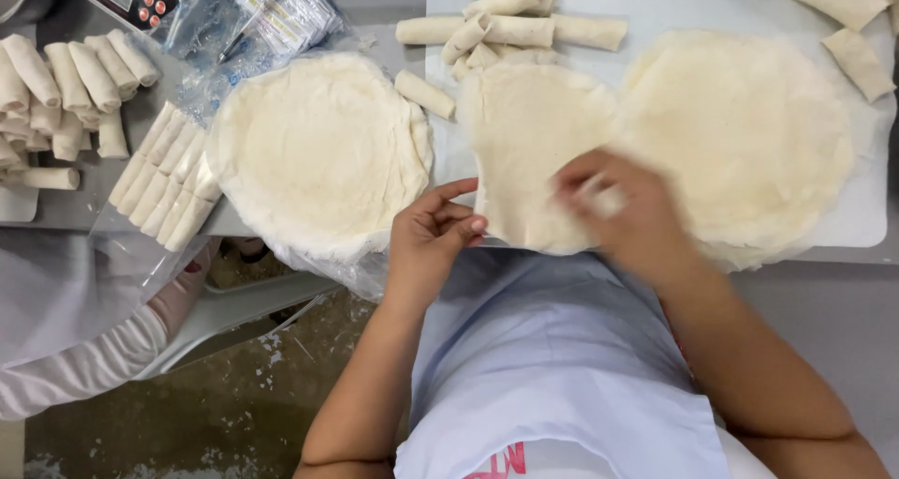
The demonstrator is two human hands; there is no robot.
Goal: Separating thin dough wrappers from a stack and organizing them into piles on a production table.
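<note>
you've got one single wrapper sheet [529, 151] flat on the white board [712, 6], still unrolled, lying just left of the right wrapper stack [749, 142]. your left hand [433, 235] pinches the sheet's lower left edge, fingers curled and thumb out. your right hand [623, 212] sits on the sheet's lower right part, motion-blurred, with something pale at the fingertips, maybe filling; can't tell if it's pinching or spread.

done so far, by the look of it: a pile of finished rolls [506, 25] just above the sheet, more rolls [847, 29] above the right stack, a row of rolls [164, 179] and another batch [66, 81] far left of the sheet on the bench [84, 207].

left: this sheet isn't folded yet, and both the right stack and the left wrapper stack [323, 151] look thick, so plenty to go. another person's sleeve [84, 367] shows well below and left of the sheet.
</note>
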